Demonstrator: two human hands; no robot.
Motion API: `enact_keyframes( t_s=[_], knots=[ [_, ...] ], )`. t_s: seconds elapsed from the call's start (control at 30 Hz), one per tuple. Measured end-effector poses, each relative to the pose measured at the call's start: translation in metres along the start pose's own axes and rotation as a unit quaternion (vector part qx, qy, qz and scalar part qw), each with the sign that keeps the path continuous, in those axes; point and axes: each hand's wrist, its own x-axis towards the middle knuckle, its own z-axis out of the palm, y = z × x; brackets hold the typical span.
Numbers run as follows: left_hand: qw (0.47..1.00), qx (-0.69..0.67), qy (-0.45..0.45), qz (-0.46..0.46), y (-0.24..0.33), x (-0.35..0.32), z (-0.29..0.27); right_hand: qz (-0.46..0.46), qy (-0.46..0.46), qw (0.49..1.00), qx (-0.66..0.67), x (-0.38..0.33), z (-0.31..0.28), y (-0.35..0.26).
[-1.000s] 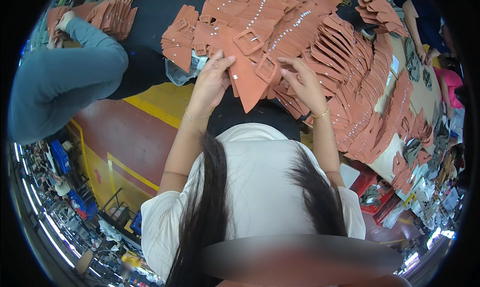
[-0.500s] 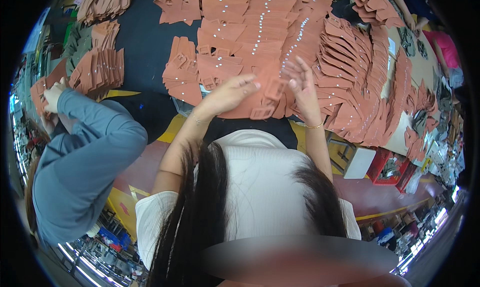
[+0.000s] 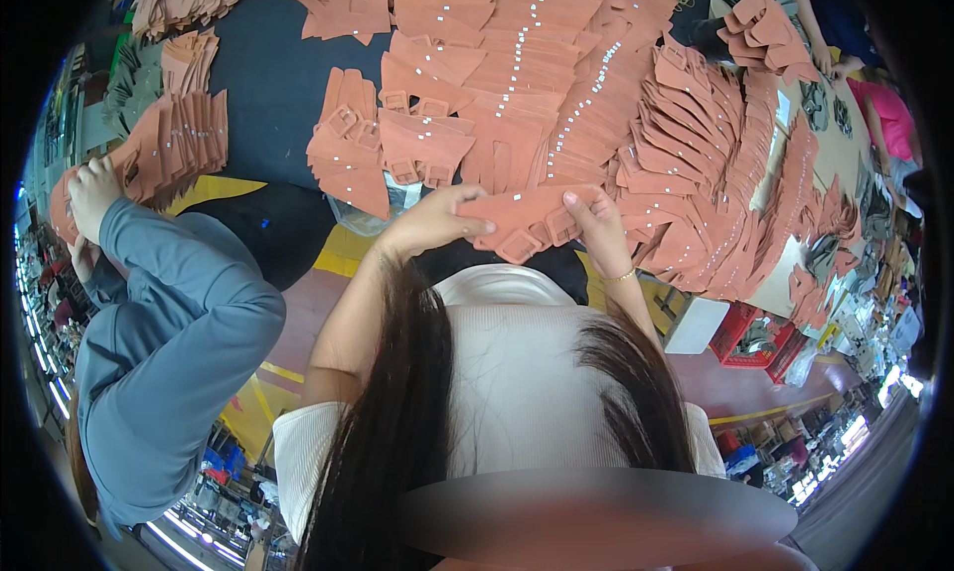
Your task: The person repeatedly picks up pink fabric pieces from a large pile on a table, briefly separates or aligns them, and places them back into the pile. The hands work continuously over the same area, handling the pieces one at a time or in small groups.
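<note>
Much of the lower picture is taken up by the person's own white ribbed top, long dark hair and a blurred band, so the near edge of the table (image 3: pixel 268 94) is hidden behind the body. The left hand (image 3: pixel 432 221) and the right hand (image 3: pixel 594 218) are both raised just over that edge and closed on a terracotta-coloured leather strap piece with square buckle cut-outs (image 3: pixel 522 223); the left thumb and fingers pinch its left end, the right fingers fold over its right end, and how firmly either one presses cannot be told. The piece hangs between the two hands, just in front of the rows of matching terracotta leather pieces studded with small silver rivets (image 3: pixel 537 74) that are spread in overlapping fans across the dark table top. Where one piece ends and the next begins is hard to make out in the dense fans to the right (image 3: pixel 715 163). At the left, another person in a grey-blue long sleeve (image 3: pixel 179 323) holds a stack of the same pieces (image 3: pixel 174 144) with a hand (image 3: pixel 91 185) partly cut by the rim. At the upper right, a third person's arm in dark cloth (image 3: pixel 825 24) is mostly cropped. Below the table there is a red and yellow painted floor (image 3: pixel 298 323), a red plastic crate (image 3: pixel 760 337) and cluttered goods too small to identify.
</note>
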Motion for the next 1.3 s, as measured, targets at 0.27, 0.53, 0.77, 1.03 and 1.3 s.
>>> enact_keyframes(
  t_s=[0.27,0.53,0.77,1.03,1.3],
  knots=[
    [0.961,-0.227,0.149,0.058,-0.024,-0.008,0.001,0.107,-0.018,0.978,0.181,0.017,0.031,0.02],
    [0.934,-0.292,0.204,0.032,-0.037,-0.015,-0.001,0.153,-0.038,0.975,0.157,0.026,0.054,0.034],
    [0.923,-0.311,0.226,-0.019,-0.033,-0.015,0.002,0.088,-0.026,0.993,0.07,0.038,0.052,0.044],
    [0.937,-0.251,0.244,-0.017,-0.046,-0.007,-0.01,0.108,-0.071,0.989,-0.076,0.054,0.046,0.047],
    [0.952,-0.143,0.266,0.046,-0.057,-0.008,-0.021,0.008,-0.082,0.889,-0.45,0.075,0.044,0.009]
  ],
)
